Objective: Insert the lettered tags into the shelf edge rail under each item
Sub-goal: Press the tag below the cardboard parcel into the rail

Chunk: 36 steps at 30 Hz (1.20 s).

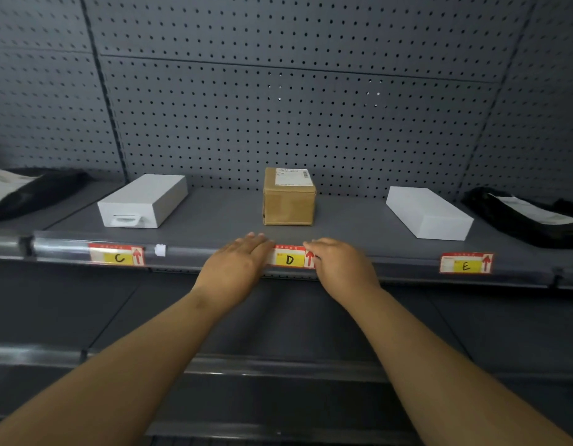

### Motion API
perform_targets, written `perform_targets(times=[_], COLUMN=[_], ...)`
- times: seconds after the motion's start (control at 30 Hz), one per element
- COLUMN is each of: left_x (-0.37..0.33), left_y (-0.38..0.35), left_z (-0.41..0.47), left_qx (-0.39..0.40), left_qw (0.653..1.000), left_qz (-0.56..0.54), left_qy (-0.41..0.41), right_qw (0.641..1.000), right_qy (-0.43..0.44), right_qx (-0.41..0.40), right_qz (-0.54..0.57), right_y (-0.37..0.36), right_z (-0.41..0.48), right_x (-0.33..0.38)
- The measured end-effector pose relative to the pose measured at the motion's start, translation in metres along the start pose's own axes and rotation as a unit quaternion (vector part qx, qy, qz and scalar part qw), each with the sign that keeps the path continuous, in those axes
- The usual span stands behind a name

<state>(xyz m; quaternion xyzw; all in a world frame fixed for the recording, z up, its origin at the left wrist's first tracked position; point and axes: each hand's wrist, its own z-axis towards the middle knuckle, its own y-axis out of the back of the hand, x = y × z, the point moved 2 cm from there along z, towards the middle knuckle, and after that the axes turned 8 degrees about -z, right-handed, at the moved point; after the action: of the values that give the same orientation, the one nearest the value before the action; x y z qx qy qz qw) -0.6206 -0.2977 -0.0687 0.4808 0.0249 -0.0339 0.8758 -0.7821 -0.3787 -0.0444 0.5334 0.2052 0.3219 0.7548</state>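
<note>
A red, white and yellow tag marked D (290, 259) sits in the shelf edge rail (188, 252) below a brown cardboard box (289, 201). My left hand (238, 262) rests on the rail with its fingers over the tag's left end. My right hand (339, 263) touches the tag's right end. Whether the fingers pinch the tag or only press on it is not clear. A tag marked C (117, 257) is in the rail under a white box (143, 201). A tag marked E (466, 263) is under another white box (428, 212).
A black bag with a white label (27, 191) lies at the far left and another black bag (529, 217) at the far right. A small white scrap (160, 250) sticks to the rail. A grey pegboard wall (294, 107) stands behind. A lower shelf (278, 365) juts out beneath my arms.
</note>
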Motion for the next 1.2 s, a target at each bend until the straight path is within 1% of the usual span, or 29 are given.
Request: perform_targets(times=[0.1,0.37,0.57,0.7,1.03,1.2], left_x=[0.0011,0.0022,-0.0002,0.0003,0.0015,0.0033], left_y=[0.0017,0.005,0.0092,0.0089,0.0069,0.0054], left_z=[-0.0008,-0.0008,0.0035,0.0051,0.005,0.0042], left_qx=[0.006,0.004,0.0,0.006,0.003,0.006], left_qw=[1.0,0.998,0.993,0.993,0.995,0.995], left_qz=[0.003,-0.066,-0.111,-0.109,-0.101,-0.098], left_qy=[-0.008,-0.002,0.038,0.04,0.019,0.012], right_qw=[1.0,1.0,0.999,0.999,0.999,0.999], right_qy=[-0.003,-0.012,-0.02,-0.021,-0.029,-0.028], right_qx=[0.006,0.014,0.022,0.014,0.038,0.036], right_qz=[-0.007,0.006,0.015,0.02,0.002,0.008], right_y=[-0.0015,-0.0036,-0.0051,-0.0036,-0.0026,-0.0029], right_z=[0.0006,-0.0009,-0.0003,-0.0019,-0.0021,-0.0029], right_x=[-0.0004,0.0009,0.0016,0.0036,0.0046,0.0038])
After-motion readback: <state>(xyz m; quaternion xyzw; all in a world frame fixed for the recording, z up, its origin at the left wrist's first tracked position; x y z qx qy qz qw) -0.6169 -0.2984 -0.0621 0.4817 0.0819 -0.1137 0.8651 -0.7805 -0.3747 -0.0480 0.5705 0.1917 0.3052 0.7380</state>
